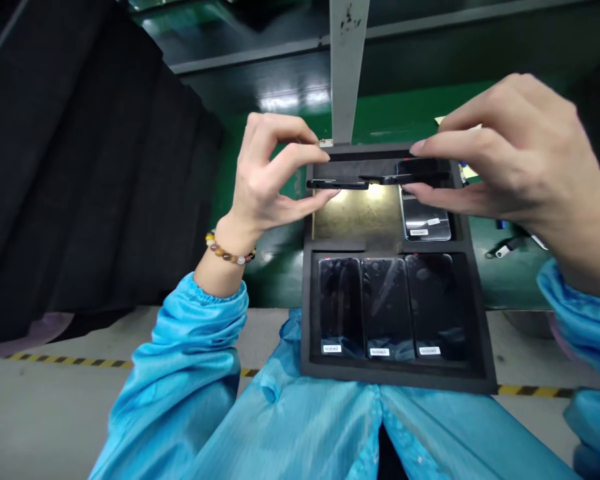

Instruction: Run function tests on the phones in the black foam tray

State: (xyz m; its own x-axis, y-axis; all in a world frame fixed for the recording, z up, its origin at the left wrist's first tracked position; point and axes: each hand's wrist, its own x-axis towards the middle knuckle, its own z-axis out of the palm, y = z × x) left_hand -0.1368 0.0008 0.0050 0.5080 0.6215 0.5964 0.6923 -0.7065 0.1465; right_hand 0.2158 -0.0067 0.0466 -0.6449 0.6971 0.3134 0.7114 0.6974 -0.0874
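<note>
My left hand (280,173) pinches a thin black phone (337,185), seen edge-on above the upper half of a black foam tray (307,320). My right hand (500,147) grips another thin dark phone (405,178), also nearly edge-on; the inner ends of the two phones meet or overlap. Below them in the tray's lower compartment lie a left phone (341,303), a middle phone (387,303) and a right phone (435,300), side by side with white labels. One more labelled phone (425,217) lies at the upper right, partly hidden under my right hand's phone.
The tray's far part rests on a green table (280,267), its near edge at my lap. A grey metal post (347,73) rises just behind. Black covered stacks (105,167) stand at the left. A small clip-like item (505,249) and yellow paper (469,171) lie right.
</note>
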